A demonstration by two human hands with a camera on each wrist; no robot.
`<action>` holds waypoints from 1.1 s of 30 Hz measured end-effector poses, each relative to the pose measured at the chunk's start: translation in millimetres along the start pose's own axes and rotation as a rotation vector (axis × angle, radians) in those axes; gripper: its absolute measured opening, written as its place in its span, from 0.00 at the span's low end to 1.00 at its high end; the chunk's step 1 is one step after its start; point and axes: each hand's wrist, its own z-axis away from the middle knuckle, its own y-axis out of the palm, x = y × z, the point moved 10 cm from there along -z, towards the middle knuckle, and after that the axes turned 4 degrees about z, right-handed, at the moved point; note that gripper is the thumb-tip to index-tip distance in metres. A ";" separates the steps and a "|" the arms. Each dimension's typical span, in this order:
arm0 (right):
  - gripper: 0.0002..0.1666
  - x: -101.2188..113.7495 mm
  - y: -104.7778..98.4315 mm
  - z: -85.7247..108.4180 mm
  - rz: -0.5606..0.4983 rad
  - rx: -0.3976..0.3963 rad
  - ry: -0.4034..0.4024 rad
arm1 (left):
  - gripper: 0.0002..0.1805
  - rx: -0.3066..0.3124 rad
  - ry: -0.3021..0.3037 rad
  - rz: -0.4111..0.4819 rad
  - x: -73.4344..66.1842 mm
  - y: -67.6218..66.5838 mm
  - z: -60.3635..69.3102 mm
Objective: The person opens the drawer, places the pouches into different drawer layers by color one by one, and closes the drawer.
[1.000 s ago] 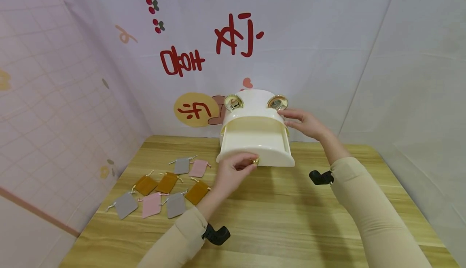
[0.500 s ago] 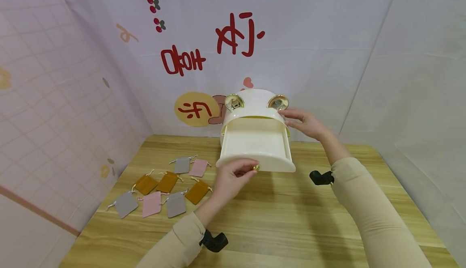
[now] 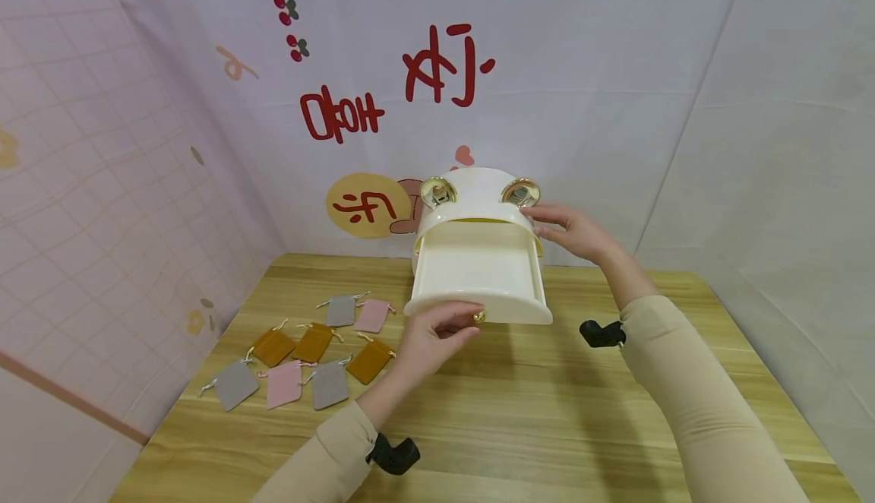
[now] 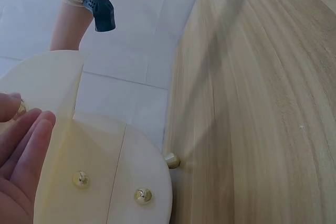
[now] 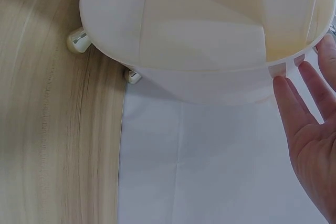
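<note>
Head view: we note a white box (image 3: 481, 184) on the wooden table (image 3: 547, 419), near the middle of the back edge, with a gold-rimmed disc (image 3: 438, 193) and its twin set on its upper front. Its top drawer (image 3: 478, 264) stands well out toward the table's front edge. At the drawer's curved front we see the left hand (image 3: 425, 345), thumb and forefinger pinching a small gold knob (image 3: 479, 317). We find the right hand (image 3: 574, 234) at the box's right side, just below the right-hand disc, gripping nothing; right wrist view shows us its fingers extended, tips touching the box's rim. Left wrist view gives us a lower drawer front with a second knob (image 4: 81, 179), a third (image 4: 143, 195) beside it, and a gold foot (image 4: 172, 160) meeting the table. Toward the table's left edge we count eight drawstring pouches, lying flat: three grey, two pink, three ochre. A grey pouch (image 3: 236, 386) lies nearest the left edge; another grey pouch (image 3: 341, 311) and a pink pouch (image 3: 372, 315) lie nearest the back edge, side by side. Behind the back edge we record a pale cloth backdrop (image 3: 581, 70) with red lettering.
</note>
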 end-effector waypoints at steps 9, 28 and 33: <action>0.27 -0.5 -0.3 1.2 -0.012 -0.002 0.000 | 0.18 0.027 -0.016 0.044 7.7 -17.5 12.6; 0.28 0.2 0.6 -1.3 0.007 0.009 -0.012 | 0.16 -0.059 -0.049 -0.138 42.1 -113.8 63.2; 0.28 -1.5 0.9 -1.1 0.017 0.016 -0.014 | 0.18 -0.103 -0.084 -0.147 53.2 -145.3 76.4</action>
